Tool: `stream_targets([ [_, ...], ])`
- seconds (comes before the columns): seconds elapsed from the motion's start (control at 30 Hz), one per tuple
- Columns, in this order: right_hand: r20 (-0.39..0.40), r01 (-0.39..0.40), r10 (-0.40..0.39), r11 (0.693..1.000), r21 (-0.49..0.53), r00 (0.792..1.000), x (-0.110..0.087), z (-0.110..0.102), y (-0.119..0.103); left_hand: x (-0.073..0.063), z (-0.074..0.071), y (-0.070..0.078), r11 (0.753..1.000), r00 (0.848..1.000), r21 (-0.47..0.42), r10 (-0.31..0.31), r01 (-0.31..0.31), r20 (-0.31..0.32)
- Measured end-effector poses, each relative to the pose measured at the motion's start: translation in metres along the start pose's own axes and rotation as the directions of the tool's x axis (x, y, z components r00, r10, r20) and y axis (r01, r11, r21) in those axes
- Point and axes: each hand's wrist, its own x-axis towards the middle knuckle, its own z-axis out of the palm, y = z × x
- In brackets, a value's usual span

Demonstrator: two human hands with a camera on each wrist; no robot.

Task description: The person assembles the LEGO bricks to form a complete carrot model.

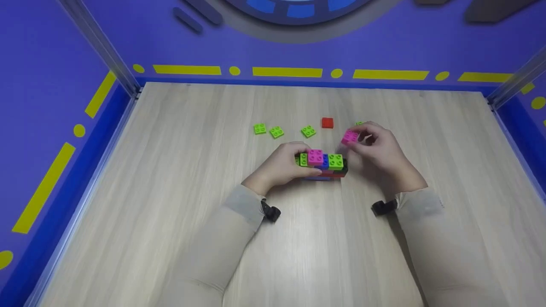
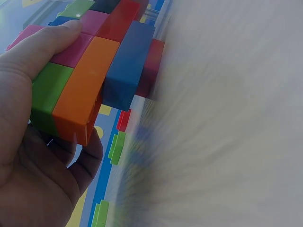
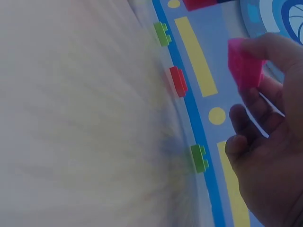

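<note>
One pale wood tabletop [image 1: 128, 238] spans the scene. Near its middle, the left hand [image 1: 281, 167] holds a multicoloured block stack [image 1: 326, 161], its grip curled round the left end. The right hand [image 1: 386, 153] pinches a pink brick [image 1: 350, 136] between thumb and fingers, near the stack but apart. Beyond lie three green bricks [image 1: 308, 131] and a red brick [image 1: 327, 123].

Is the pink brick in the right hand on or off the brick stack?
Off. The right hand pinches the pink brick apart from the brick stack; a gap shows between them in the head view.
</note>
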Motion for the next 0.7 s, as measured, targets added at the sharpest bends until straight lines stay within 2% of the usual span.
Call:
stream_targets([
  [0.23, 0.041, 0.037, -0.041, 0.995, 0.089, 0.998, -0.004, 0.007, -0.011, 0.000, -0.001, 0.000, 1.000, 1.000, 0.010, 0.008, -0.008, -0.002],
  [0.47, 0.049, 0.104, -0.117, 0.970, 0.221, 0.992, -0.008, 0.012, -0.018, 0.000, -0.001, 0.002, 1.000, 1.000, 0.009, 0.009, -0.009, -0.002],
  [0.7, 0.082, 0.148, -0.178, 0.947, 0.285, 0.980, -0.011, 0.017, -0.025, -0.001, -0.001, 0.002, 1.000, 1.000, 0.002, 0.008, -0.008, 0.004],
])
